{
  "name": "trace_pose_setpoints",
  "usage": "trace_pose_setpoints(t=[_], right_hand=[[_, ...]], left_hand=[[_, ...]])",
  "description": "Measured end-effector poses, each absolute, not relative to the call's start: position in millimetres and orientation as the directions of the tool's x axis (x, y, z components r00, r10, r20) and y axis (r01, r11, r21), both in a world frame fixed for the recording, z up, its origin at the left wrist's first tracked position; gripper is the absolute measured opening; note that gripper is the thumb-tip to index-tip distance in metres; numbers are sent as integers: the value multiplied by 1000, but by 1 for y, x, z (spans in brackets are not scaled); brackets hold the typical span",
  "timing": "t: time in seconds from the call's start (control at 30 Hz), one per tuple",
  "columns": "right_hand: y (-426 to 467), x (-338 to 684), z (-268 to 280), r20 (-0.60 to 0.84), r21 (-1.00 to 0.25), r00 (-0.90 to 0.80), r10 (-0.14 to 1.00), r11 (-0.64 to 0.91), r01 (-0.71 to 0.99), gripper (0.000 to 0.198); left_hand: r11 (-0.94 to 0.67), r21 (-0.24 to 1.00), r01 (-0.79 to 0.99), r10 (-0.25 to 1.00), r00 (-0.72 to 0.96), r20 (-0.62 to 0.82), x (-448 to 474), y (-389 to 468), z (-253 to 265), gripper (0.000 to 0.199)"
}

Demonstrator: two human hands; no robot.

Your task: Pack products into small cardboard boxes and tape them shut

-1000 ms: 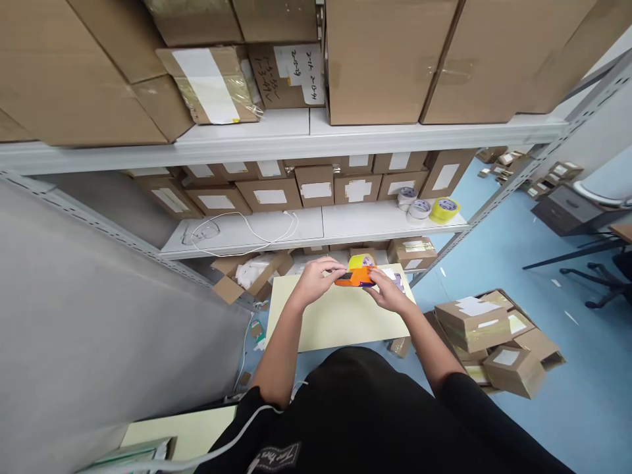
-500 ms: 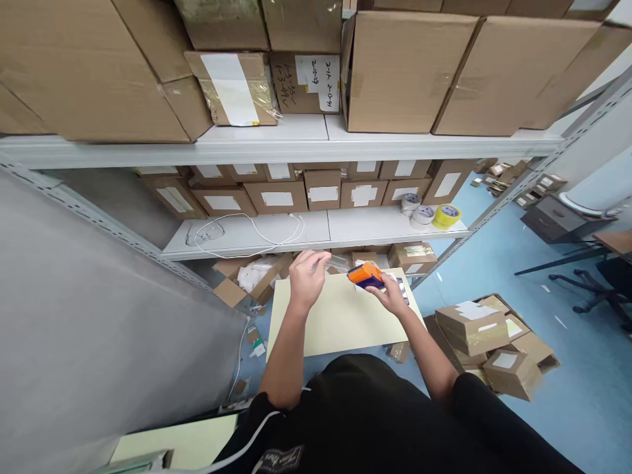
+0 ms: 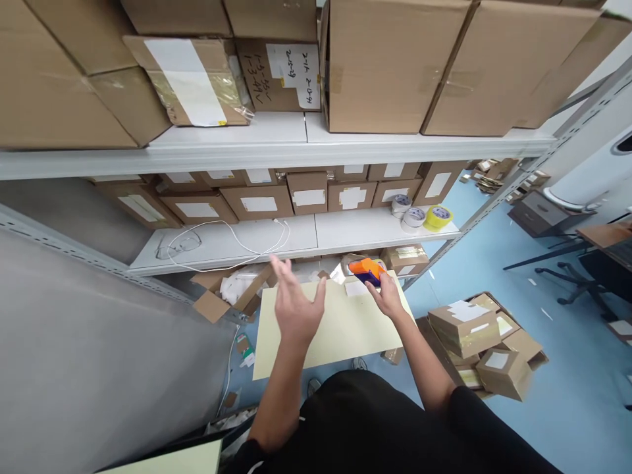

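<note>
My right hand (image 3: 388, 297) grips an orange and dark blue tape dispenser (image 3: 366, 271) above the far right part of a pale yellow board (image 3: 320, 329). Just left of the dispenser is something clear and whitish (image 3: 340, 273) that I cannot make out fully. A white paper (image 3: 356, 288) lies on the board below it. My left hand (image 3: 299, 306) is raised over the board's left side, fingers stretched and thumb apart, with nothing in it.
Ahead, a grey shelf (image 3: 237, 247) bears labelled cartons (image 3: 259, 201), a white cable (image 3: 232, 227), glasses (image 3: 182, 245) and tape rolls (image 3: 413, 217). An open carton (image 3: 212, 306) sits at lower left. More boxes (image 3: 464, 326) are piled on the floor at right.
My left hand has let go of the clear strip by the dispenser and opened, moving slightly left and down. My right hand still holds the dispenser. The view has shifted a little.
</note>
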State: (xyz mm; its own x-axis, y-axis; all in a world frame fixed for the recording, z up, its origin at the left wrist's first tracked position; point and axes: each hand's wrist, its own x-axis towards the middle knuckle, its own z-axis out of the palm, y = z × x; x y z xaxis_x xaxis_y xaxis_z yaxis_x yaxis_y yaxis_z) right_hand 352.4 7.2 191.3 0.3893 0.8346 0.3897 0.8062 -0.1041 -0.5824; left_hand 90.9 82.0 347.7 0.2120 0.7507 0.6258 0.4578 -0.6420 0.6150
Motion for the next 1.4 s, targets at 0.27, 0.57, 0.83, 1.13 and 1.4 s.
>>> trace_pose_setpoints(t=[0.27, 0.57, 0.83, 1.13, 1.4], right_hand=[[74, 477, 192, 465, -449, 200, 863, 35, 893, 40], [185, 543, 218, 219, -282, 153, 964, -88, 955, 38], [170, 499, 228, 453, -548, 181, 873, 112, 829, 39], [95, 319, 291, 348, -926, -190, 918, 368, 84, 28], [60, 243, 331, 440, -858, -524, 729, 514, -6, 26]], left_hand=[[-531, 733, 425, 848, 258, 464, 137, 97, 336, 60], [-399, 753, 523, 917, 226, 328, 176, 79, 319, 48], [-29, 1000, -2, 993, 114, 29, 181, 76, 317, 47], [-46, 976, -212, 996, 61, 60, 149, 43, 314, 44], [-334, 730, 597, 860, -124, 495, 66, -24, 321, 30]])
